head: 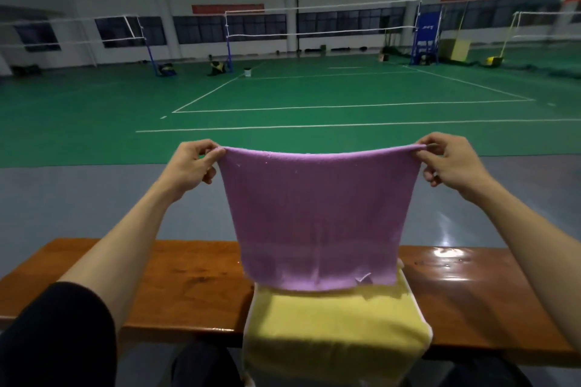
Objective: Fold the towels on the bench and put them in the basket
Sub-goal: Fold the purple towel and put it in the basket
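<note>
I hold the purple towel (314,217) stretched, left hand (191,166) and right hand (449,163) pinching its top corners; apparently already doubled. Next: bring corners together above the bench (176,286).

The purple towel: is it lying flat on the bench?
No, both hands hold the purple towel up by its top corners, hanging above the bench.

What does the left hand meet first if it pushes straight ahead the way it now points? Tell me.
Probably nothing nearby: the left hand pinches the purple towel at its corner, held in the air, and beyond it only open floor shows, though depth is unclear.
</note>
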